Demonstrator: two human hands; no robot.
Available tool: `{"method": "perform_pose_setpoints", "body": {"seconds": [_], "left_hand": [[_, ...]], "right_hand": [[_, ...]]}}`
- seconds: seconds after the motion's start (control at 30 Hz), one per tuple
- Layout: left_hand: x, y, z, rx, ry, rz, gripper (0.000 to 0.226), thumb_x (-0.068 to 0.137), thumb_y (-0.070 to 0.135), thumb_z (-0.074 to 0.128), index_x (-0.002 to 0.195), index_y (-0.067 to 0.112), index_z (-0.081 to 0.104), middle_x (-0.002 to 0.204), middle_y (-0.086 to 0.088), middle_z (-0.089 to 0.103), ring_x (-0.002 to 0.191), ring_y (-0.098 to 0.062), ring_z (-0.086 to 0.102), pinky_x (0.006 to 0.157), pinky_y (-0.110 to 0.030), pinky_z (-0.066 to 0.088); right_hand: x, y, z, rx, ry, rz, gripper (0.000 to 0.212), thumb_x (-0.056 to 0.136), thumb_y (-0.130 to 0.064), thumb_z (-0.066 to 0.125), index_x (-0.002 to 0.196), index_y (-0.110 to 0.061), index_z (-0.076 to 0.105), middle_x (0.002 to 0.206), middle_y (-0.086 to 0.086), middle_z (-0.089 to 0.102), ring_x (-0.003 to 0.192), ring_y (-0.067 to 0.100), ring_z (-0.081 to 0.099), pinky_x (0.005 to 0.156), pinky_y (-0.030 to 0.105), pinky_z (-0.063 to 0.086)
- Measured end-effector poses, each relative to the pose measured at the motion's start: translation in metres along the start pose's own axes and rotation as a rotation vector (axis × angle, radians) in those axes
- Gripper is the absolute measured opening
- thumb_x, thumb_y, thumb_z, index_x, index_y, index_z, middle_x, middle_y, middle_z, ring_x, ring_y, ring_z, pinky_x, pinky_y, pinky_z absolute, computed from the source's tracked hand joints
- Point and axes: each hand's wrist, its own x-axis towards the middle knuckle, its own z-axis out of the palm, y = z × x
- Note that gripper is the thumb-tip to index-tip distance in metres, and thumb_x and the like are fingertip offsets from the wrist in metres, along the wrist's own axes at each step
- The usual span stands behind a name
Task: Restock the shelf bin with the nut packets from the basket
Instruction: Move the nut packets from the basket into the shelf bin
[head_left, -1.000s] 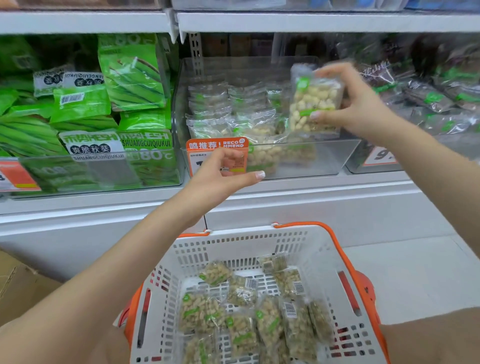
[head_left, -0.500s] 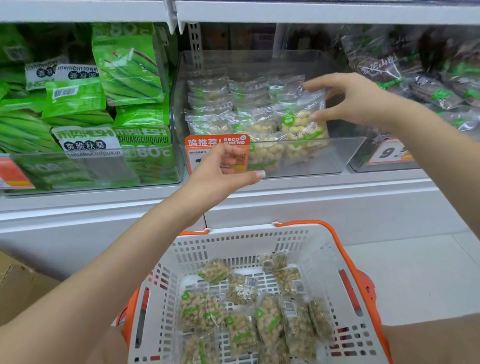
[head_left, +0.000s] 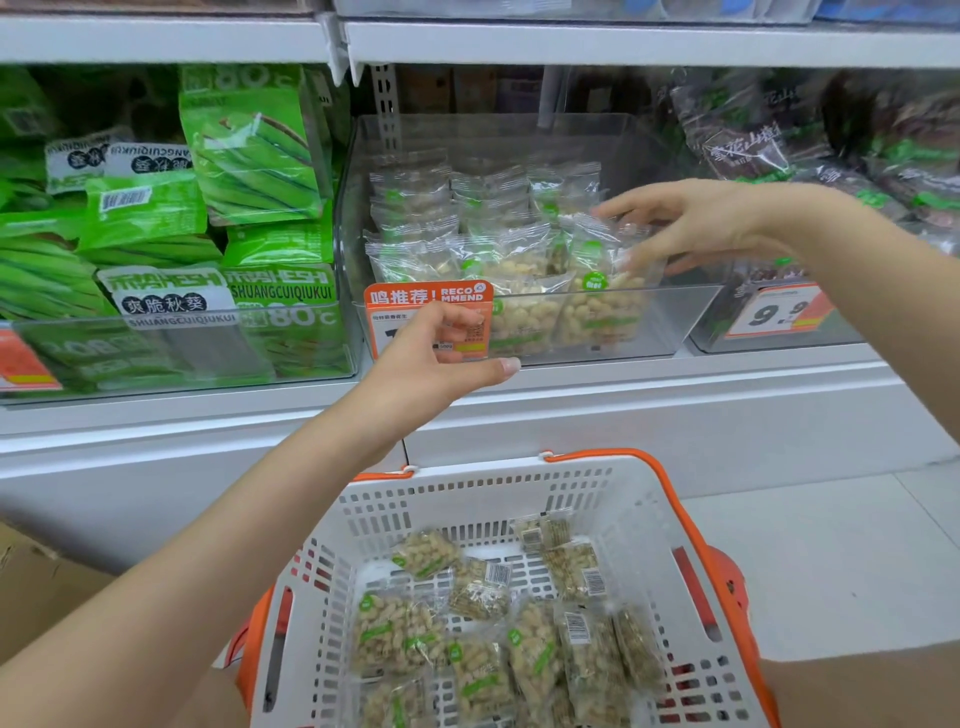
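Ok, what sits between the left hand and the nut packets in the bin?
In the head view, the bin's clear front wall with its orange price tag; the left hand covers the tag's lower part, nut packets standing behind.
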Motion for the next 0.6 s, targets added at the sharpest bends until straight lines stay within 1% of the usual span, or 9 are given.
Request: {"method": "perform_pose_setpoints", "body": {"seconds": [0.07,0.17,0.23,0.3,0.4,0.43,0.5,0.53,0.6], "left_hand": [[-0.001,-0.001,0.000,0.009,0.003,0.003,0.048,0.073,0.032,0.078,0.115,0.024,0.054,0.112,0.012,0.052,0.105,-0.011,0.056,0.083,-0.025,0.048],[-0.001,-0.001,0.000,0.007,0.001,0.001,0.047,0.074,0.032,0.078,0.114,0.025,0.054,0.112,0.014,0.052,0.106,-0.011,0.055,0.084,-0.025,0.048],[-0.001,-0.001,0.000,0.005,0.000,-0.001,0.047,0.074,0.032,0.078,0.114,0.025,0.054,0.113,0.013,0.052,0.106,-0.011,0.055,0.082,-0.024,0.047],[-0.001,0.000,0.000,0.007,0.001,0.001,0.047,0.074,0.032,0.078,0.114,0.025,0.054,0.113,0.013,0.052,0.106,-0.010,0.055,0.081,-0.022,0.047],[-0.001,0.000,0.000,0.018,-0.001,0.001,0.046,0.074,0.034,0.078,0.113,0.026,0.054,0.114,0.011,0.052,0.106,-0.010,0.054,0.082,-0.023,0.048],[-0.001,0.000,0.000,0.016,-0.005,0.000,0.046,0.074,0.034,0.078,0.113,0.026,0.055,0.114,0.011,0.052,0.106,-0.011,0.054,0.082,-0.023,0.048],[-0.002,-0.001,-0.001,0.003,-0.011,0.001,0.047,0.074,0.034,0.077,0.114,0.025,0.055,0.113,0.012,0.053,0.106,-0.011,0.055,0.081,-0.024,0.047],[-0.002,-0.001,-0.001,0.000,-0.012,0.001,0.047,0.074,0.034,0.077,0.114,0.025,0.055,0.112,0.013,0.053,0.106,-0.010,0.054,0.082,-0.024,0.047],[-0.002,-0.003,-0.002,-0.001,-0.011,-0.004,0.046,0.074,0.033,0.078,0.113,0.025,0.055,0.110,0.013,0.053,0.105,-0.010,0.054,0.084,-0.025,0.047]], "right_hand": [[0.004,-0.002,0.010,-0.145,0.088,-0.067,0.059,0.072,-0.028,0.081,0.126,-0.040,0.057,0.135,-0.010,0.048,0.121,0.006,0.043,0.092,0.028,0.043],[0.014,0.000,0.025,-0.316,0.139,-0.112,0.055,0.079,-0.022,0.078,0.129,-0.031,0.058,0.141,-0.004,0.050,0.124,0.011,0.046,0.099,0.022,0.032],[0.017,-0.003,0.029,-0.340,0.126,-0.104,0.056,0.079,-0.022,0.077,0.131,-0.030,0.057,0.143,-0.001,0.049,0.127,0.017,0.047,0.100,0.023,0.032],[0.018,-0.009,0.029,-0.368,0.098,-0.097,0.058,0.081,-0.022,0.076,0.134,-0.028,0.054,0.144,0.001,0.048,0.125,0.020,0.047,0.097,0.023,0.032],[0.016,-0.015,0.026,-0.421,0.027,-0.061,0.062,0.083,-0.025,0.073,0.139,-0.031,0.047,0.147,-0.001,0.043,0.130,0.019,0.043,0.101,0.024,0.031],[0.014,-0.018,0.023,-0.396,0.013,-0.050,0.064,0.084,-0.026,0.073,0.141,-0.033,0.045,0.146,-0.003,0.043,0.130,0.017,0.042,0.103,0.025,0.032],[0.006,-0.024,0.017,-0.231,0.019,-0.055,0.063,0.085,-0.028,0.071,0.141,-0.035,0.043,0.139,-0.005,0.045,0.123,0.011,0.044,0.098,0.024,0.034],[0.005,-0.027,0.017,-0.141,0.067,-0.089,0.060,0.085,-0.029,0.070,0.140,-0.036,0.045,0.136,-0.005,0.047,0.118,0.009,0.046,0.096,0.023,0.035],[0.007,-0.033,0.026,-0.066,0.191,-0.175,0.050,0.087,-0.033,0.068,0.134,-0.035,0.053,0.128,-0.003,0.053,0.110,0.007,0.050,0.091,0.021,0.037]]}}
